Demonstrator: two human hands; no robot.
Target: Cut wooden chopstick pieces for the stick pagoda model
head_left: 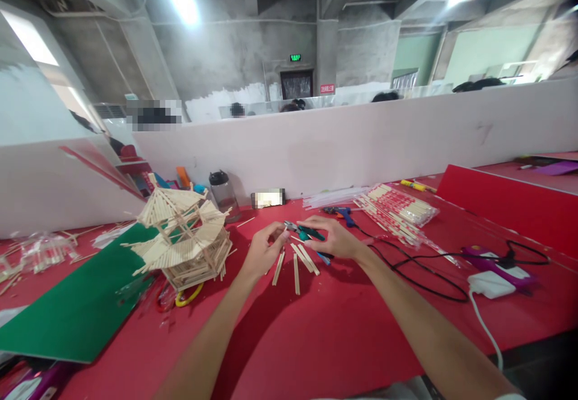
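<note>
My right hand (334, 238) is wrapped around a pair of wire cutters (309, 232) with dark and teal handles. Their metal jaws point left, toward my left hand (267, 248). Thumb and fingers of the left hand are pinched together at the jaws, around what looks like a thin wooden stick, mostly hidden. Several short wooden sticks (297, 273) lie fanned out on the red table just below both hands. Left of my hands stands a model pavilion (194, 237) built of wooden sticks, with tiered, slanted roofs.
Behind are a clear bottle (222, 192) and a phone (268, 199). To the right lie a blue glue gun (345, 214), packaged sticks (397, 207), black cables and a white plug (491, 284). A green board (81, 297) and yellow-handled scissors (189, 296) are left; a white partition (343, 147) spans the back.
</note>
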